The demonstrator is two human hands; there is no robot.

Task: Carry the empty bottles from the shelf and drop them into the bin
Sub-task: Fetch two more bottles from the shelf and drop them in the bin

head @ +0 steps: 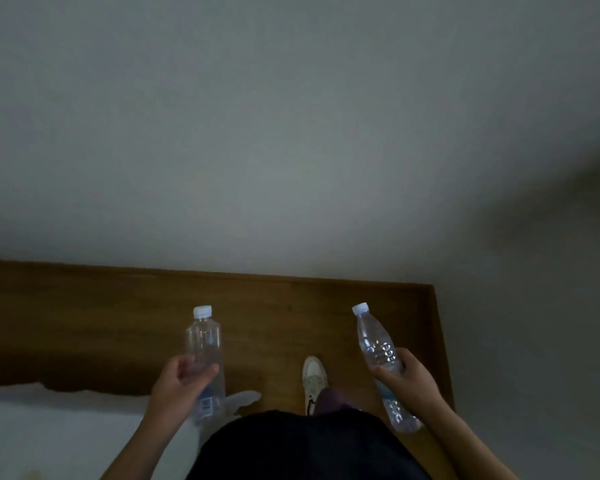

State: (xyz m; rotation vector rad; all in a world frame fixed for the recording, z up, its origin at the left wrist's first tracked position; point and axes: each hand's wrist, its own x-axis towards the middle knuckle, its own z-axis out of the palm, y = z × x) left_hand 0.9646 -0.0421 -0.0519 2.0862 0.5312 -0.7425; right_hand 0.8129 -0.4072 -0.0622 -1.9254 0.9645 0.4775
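while the left hand (179, 382) grips one clear bottle (203, 344), the right hand (407, 377) clasps another bottle (378, 344).

Two clear plastic bottles, both empty and capped in white, are held up in the air, one in each hand. The left bottle (204, 358) has smooth, straight walls and a small blue label near its base; it stands almost upright, cap away from the person. The right bottle (381, 362) is ribbed and crinkled, with a pale label low on its body, and tilts so its cap leans to the left.
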